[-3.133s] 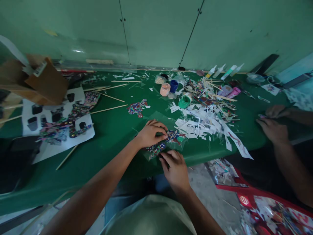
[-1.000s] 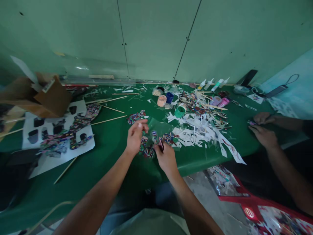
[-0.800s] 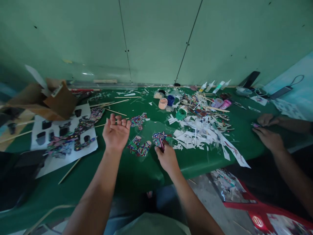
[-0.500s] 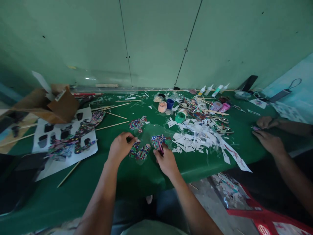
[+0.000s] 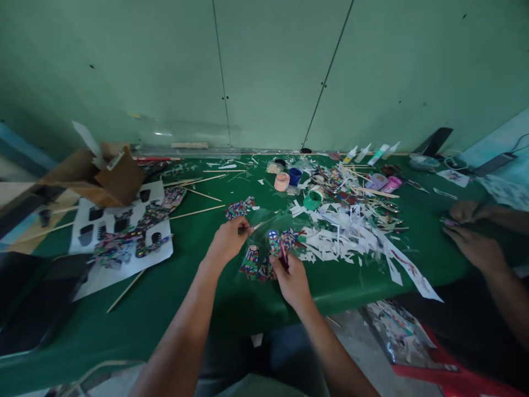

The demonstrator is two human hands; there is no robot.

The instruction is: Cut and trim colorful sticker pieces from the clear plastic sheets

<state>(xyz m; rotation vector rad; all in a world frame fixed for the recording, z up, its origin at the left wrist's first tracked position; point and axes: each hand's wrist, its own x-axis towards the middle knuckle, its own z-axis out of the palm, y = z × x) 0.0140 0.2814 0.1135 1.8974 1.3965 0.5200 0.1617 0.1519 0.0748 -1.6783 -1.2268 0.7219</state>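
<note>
Head view: paper scraps [image 5: 341, 236] lie near right fingers [image 5: 278, 265] closed round a pink tool [image 5: 283, 254], left fingers [image 5: 238, 223] pinching a thin piece [image 5: 257, 226]

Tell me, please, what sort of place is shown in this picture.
It is probably a craft workshop or craft room. The green-covered table bears small pots of what looks like paint, a heap of white paper scraps and thin wooden sticks.

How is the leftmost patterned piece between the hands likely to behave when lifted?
The patterned piece is probably light, since it looks thin. Lying flat, it seems unlikely to roll. It might drag the neighbouring piece close beside it.
</note>
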